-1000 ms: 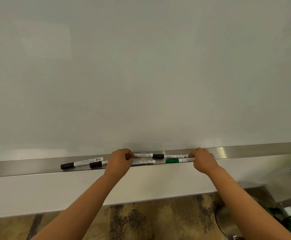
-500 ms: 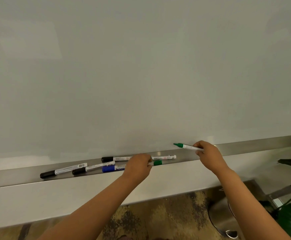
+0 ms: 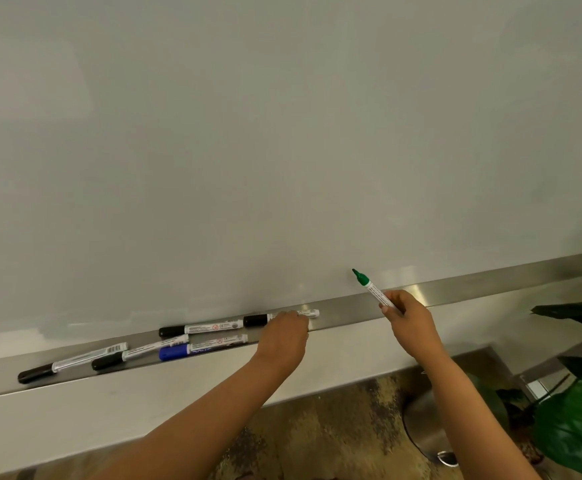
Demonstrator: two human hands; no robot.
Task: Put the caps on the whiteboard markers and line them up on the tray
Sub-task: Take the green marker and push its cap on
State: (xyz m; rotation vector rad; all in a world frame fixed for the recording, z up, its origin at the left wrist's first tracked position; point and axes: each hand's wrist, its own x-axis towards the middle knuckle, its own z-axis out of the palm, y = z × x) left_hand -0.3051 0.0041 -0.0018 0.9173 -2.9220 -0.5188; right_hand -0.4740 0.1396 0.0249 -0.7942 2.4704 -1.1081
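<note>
My right hand [image 3: 409,322] holds an uncapped green marker [image 3: 372,289] above the steel tray [image 3: 473,289], with its tip pointing up and to the left. My left hand [image 3: 284,337] is curled down on the tray over the spot where the green cap lay. The cap is hidden under its fingers, which also touch the barrel of a black-capped marker [image 3: 256,320]. Further left on the tray lie another black marker [image 3: 178,330], a blue one [image 3: 175,352] and two more black ones [image 3: 109,362] [image 3: 36,373], all capped and at slightly different angles.
The whiteboard [image 3: 282,150] fills the view above the tray. A white ledge [image 3: 109,410] runs below it. A leafy plant [image 3: 580,427] and a round metal bin [image 3: 428,431] stand on the floor at the lower right.
My right hand lifted the green marker off the tray, pulling it out of its cap, and tilted the tip upward. My left hand slid right and came down over the green cap.
</note>
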